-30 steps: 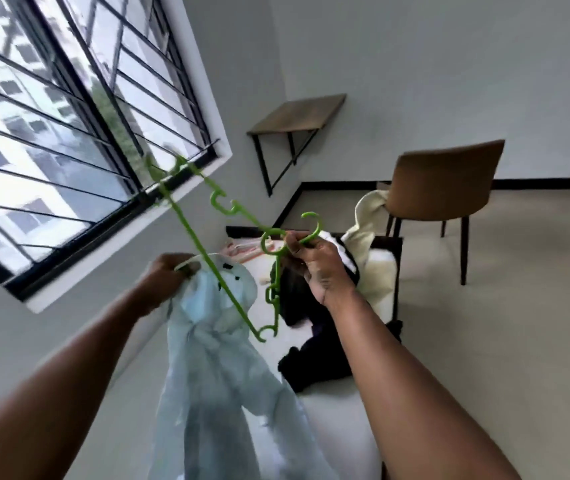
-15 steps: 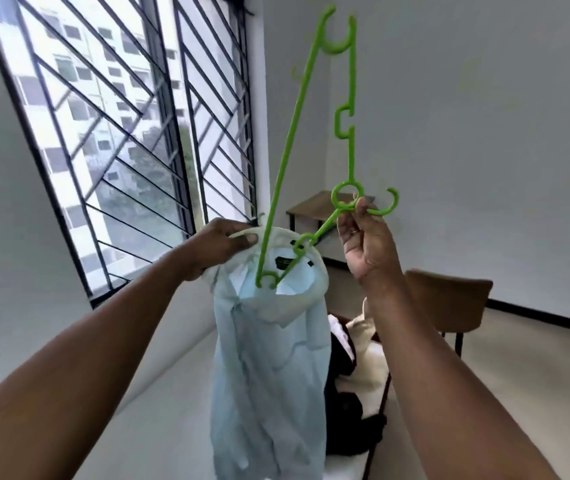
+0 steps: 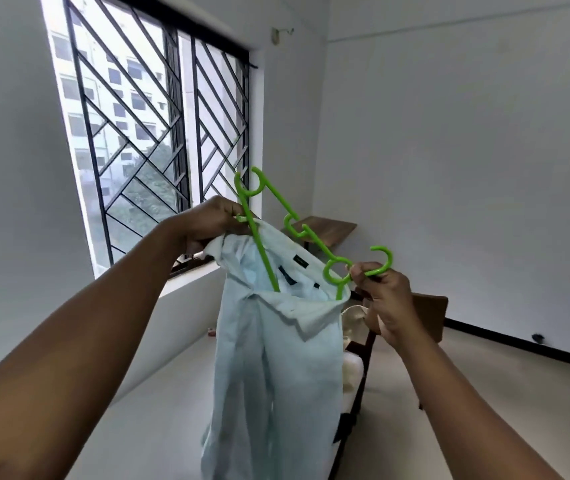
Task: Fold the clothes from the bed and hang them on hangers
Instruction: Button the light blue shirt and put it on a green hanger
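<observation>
A pale blue collared shirt (image 3: pixel 276 368) hangs in the air in front of me. My left hand (image 3: pixel 210 223) grips its collar at the upper left, fingers curled round the cloth. A bright green plastic hanger (image 3: pixel 294 226) is tilted, with one end pushed down inside the collar opening and the other end sticking up past my left hand. My right hand (image 3: pixel 384 299) pinches the hanger at its hook, to the right of the collar. The lower end of the hanger is hidden inside the shirt.
A barred window (image 3: pixel 158 133) fills the wall on the left. A wooden wall shelf (image 3: pixel 328 230) sits behind the hanger. A brown chair (image 3: pixel 429 317) stands behind my right hand. The bed edge (image 3: pixel 352 375) with cream cloth lies below, mostly hidden by the shirt.
The hanger has tipped from nearly upright to slanting, and its end has gone deeper into the collar. Both hands have stayed on the shirt and hook; the view has risen.
</observation>
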`<act>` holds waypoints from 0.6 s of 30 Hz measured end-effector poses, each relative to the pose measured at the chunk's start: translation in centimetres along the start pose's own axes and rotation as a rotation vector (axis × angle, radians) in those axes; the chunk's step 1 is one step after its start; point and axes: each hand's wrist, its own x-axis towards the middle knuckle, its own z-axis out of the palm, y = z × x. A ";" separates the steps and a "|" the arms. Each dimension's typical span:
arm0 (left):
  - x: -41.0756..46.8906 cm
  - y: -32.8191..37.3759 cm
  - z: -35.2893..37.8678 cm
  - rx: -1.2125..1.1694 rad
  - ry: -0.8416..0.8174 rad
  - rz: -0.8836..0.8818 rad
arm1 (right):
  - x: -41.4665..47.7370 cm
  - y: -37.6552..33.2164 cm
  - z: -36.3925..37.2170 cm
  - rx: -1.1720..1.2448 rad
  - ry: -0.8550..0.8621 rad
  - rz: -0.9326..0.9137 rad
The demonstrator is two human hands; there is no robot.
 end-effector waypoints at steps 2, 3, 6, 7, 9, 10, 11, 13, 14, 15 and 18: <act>-0.8 1.6 0.1 0.043 -0.064 -0.061 | -0.8 -1.3 -1.7 -0.055 -0.023 -0.029; -1.1 2.5 0.3 0.086 -0.084 -0.088 | -1.3 -1.8 -2.5 -0.078 -0.044 -0.048; -1.4 4.9 1.9 0.213 -0.156 -0.147 | -2.7 -3.1 -5.1 -0.172 -0.094 -0.107; -1.3 5.2 2.2 0.232 -0.186 -0.148 | -3.0 -3.3 -5.7 -0.189 -0.104 -0.120; -1.3 6.0 3.0 0.229 -0.193 -0.138 | -3.4 -3.2 -7.1 -0.201 -0.089 -0.136; -1.4 6.6 4.1 0.198 -0.182 -0.125 | -3.6 -3.5 -8.2 -0.199 -0.083 -0.153; -1.7 7.1 5.4 0.159 -0.169 -0.116 | -3.8 -3.9 -9.3 -0.188 -0.078 -0.150; -1.6 7.6 8.0 0.093 -0.128 -0.076 | -4.1 -4.4 -11.8 -0.166 -0.083 -0.145; -1.6 7.5 9.2 0.057 -0.080 -0.058 | -4.2 -4.6 -12.9 -0.156 -0.092 -0.138; -1.8 7.5 10.3 0.047 -0.021 -0.028 | -4.4 -5.1 -13.6 -0.147 -0.096 -0.126; -2.1 7.5 13.2 0.159 0.172 0.075 | -4.5 -5.6 -15.3 -0.108 -0.087 -0.117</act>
